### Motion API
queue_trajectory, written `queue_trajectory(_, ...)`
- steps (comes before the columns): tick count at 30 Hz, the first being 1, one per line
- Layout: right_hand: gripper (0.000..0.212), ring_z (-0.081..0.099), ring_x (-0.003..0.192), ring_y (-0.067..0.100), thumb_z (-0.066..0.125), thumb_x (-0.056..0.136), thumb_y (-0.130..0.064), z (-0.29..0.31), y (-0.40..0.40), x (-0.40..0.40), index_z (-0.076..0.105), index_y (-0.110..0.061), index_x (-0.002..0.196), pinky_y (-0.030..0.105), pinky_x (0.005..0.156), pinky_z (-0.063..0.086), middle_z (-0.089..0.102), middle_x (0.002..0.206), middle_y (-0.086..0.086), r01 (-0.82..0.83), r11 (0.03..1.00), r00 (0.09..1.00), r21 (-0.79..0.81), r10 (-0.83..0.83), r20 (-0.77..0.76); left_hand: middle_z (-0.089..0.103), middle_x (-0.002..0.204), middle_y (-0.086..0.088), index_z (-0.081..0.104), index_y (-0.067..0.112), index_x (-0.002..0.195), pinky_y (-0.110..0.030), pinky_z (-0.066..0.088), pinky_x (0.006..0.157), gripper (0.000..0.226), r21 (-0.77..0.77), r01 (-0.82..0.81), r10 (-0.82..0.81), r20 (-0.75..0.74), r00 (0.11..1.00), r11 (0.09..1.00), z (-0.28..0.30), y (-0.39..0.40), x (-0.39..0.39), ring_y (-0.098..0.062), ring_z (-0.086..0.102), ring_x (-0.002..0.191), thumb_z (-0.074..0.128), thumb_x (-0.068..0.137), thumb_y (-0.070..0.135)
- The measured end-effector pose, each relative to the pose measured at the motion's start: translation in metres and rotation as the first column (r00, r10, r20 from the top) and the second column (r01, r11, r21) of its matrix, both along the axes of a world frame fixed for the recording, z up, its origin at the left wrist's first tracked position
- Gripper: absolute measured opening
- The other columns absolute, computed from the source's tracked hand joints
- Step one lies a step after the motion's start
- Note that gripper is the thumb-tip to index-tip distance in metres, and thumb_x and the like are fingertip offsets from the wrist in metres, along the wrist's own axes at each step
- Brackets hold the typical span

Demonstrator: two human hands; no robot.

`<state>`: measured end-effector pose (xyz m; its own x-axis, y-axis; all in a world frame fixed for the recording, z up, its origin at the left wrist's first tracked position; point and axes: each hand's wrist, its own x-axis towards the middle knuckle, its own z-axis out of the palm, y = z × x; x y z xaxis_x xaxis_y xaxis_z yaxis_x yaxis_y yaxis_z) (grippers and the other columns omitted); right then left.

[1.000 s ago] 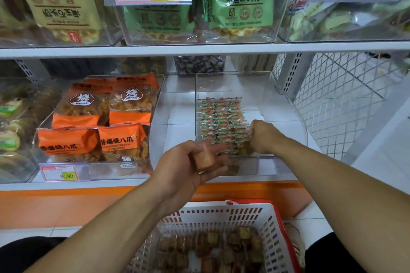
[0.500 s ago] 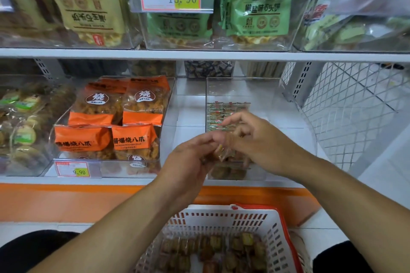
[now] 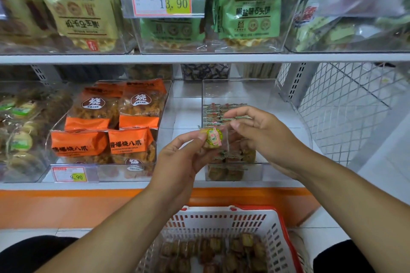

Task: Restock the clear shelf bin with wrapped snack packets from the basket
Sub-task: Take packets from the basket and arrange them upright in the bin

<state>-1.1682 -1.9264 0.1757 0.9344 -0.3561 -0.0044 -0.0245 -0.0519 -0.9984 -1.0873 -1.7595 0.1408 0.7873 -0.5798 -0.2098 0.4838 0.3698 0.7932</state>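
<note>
Left hand pinches one wrapped snack packet between thumb and fingertips, label up, held in the air just in front of the clear shelf bin. Right hand is at the packet's right edge, fingers curled; looks like it touches or pinches the clear wrapper there, but I can't tell for sure. Bin already holds neat rows of packets on its left side, right side bare. Basket sits near, below the shelf, with plenty of packets left in it. Step in hand, as I read it: hand-over, then placement. Advice: grip by the wrapper edge, don't crush the snack; keep the label up to match the rows; set it flush against the near end of a row, don't drop it from height and scatter the stack.
</note>
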Motion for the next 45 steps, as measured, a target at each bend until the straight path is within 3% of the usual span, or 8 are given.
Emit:
queue_trajectory(6, 0.016, 0.07, 0.078, 0.012, 0.065, 0.096, -0.015, -0.005, -0.002, 0.002, 0.068, -0.015, 0.112, 0.018, 0.061, 0.053, 0.077, 0.093, 0.001, -0.036, 0.999, 0.999, -0.016, 0.035, -0.038, 0.076, 0.103, -0.021, 0.066, -0.003, 0.111, -0.026, 0.061, 0.073, 0.041, 0.028, 0.02, -0.02, 0.008, 1.0, 0.999, 0.0, 0.0, -0.002, -0.026, 0.077, 0.09, 0.075, 0.077, 0.018)
queue_trajectory(16, 0.033, 0.074, 0.085, 0.021, 0.065, 0.091, 0.005, -0.007, -0.006, -0.001, 0.067, -0.012, 0.119, 0.028, 0.074, 0.062, 0.073, 0.104, 0.012, -0.15, 0.981, 0.975, 0.127, 0.168, -0.144, 0.076, 0.084, -0.01, 0.079, 0.008, 0.08, -0.021, 0.059, 0.068, 0.014, -0.022, -0.006, 0.008, 0.075, 0.997, 1.0, -0.003, -0.002, 0.0, -0.015, 0.074, 0.074, 0.069, 0.08, 0.018)
queue_trajectory(22, 0.022, 0.074, 0.089, 0.013, 0.073, 0.088, -0.004, -0.007, -0.023, -0.004, 0.067, -0.009, 0.109, 0.02, 0.072, 0.054, 0.078, 0.102, 0.006, -0.122, 0.992, 0.972, -0.037, 0.112, -0.205, 0.078, 0.105, -0.007, 0.073, 0.011, 0.108, -0.03, 0.059, 0.091, 0.025, 0.083, 0.066, -0.087, 0.28, 0.956, 0.994, -0.006, -0.006, -0.004, -0.019, 0.074, 0.099, 0.073, 0.083, 0.015)
queue_trajectory(24, 0.023, 0.071, 0.091, 0.018, 0.08, 0.083, -0.009, -0.008, -0.044, -0.004, 0.065, -0.014, 0.099, 0.029, 0.08, 0.052, 0.077, 0.103, 0.007, 0.015, 0.979, 0.972, -0.204, -0.063, -0.227, 0.074, 0.116, 0.01, 0.07, 0.021, 0.119, -0.023, 0.055, 0.096, 0.028, 0.354, -0.005, -0.209, 0.562, 0.8, 0.935, -0.013, -0.007, -0.007, -0.001, 0.068, 0.108, 0.073, 0.091, 0.017)
queue_trajectory(26, 0.025, 0.066, 0.09, 0.023, 0.086, 0.078, -0.018, -0.013, -0.066, -0.003, 0.065, -0.02, 0.092, 0.034, 0.082, 0.048, 0.072, 0.1, 0.006, 0.069, 0.854, 0.923, -0.515, -0.251, -0.293, 0.058, 0.129, 0.028, 0.061, 0.033, 0.131, -0.001, 0.04, 0.097, 0.042, 0.549, -0.163, -0.424, 0.773, 0.472, 0.82, -0.023, -0.008, -0.012, 0.022, 0.051, 0.112, 0.073, 0.092, 0.025)
queue_trajectory(30, 0.027, 0.058, 0.081, 0.018, 0.091, 0.071, -0.019, -0.031, -0.082, 0.004, 0.069, -0.02, 0.087, 0.025, 0.066, 0.041, 0.065, 0.092, 0.001, -0.155, 0.746, 0.802, -0.648, -0.288, -0.523, 0.027, 0.162, 0.015, 0.023, 0.035, 0.158, -0.018, 0.01, 0.121, 0.081, 0.715, -0.345, -0.746, 0.663, 0.06, 0.608, -0.051, -0.012, -0.018, -0.005, 0.019, 0.15, 0.068, 0.091, 0.044)
queue_trajectory(36, 0.035, 0.06, 0.093, 0.025, 0.078, 0.079, -0.007, -0.068, -0.081, 0.028, 0.06, -0.007, 0.11, 0.024, 0.055, 0.038, 0.065, 0.105, 0.009, -0.277, 0.641, 0.75, -0.715, -0.321, -0.579, 0.019, 0.166, 0.011, 0.012, 0.033, 0.16, -0.029, 0.0, 0.123, 0.087, 0.731, -0.409, -0.802, 0.597, -0.002, 0.546, -0.065, -0.015, -0.016, -0.014, 0.008, 0.155, 0.063, 0.092, 0.055)
queue_trajectory(45, 0.059, 0.06, 0.078, 0.02, 0.078, 0.077, -0.007, -0.086, -0.079, 0.047, 0.046, 0.002, 0.125, 0.025, 0.049, 0.041, 0.059, 0.09, 0.009, -0.238, 0.732, 0.675, -0.639, -0.349, -0.65, 0.019, 0.168, 0.007, 0.015, 0.028, 0.161, -0.024, -0.006, 0.124, 0.083, 0.733, -0.387, -0.811, 0.58, -0.073, 0.559, -0.064, -0.014, -0.01, -0.012, 0.006, 0.155, 0.062, 0.093, 0.03)
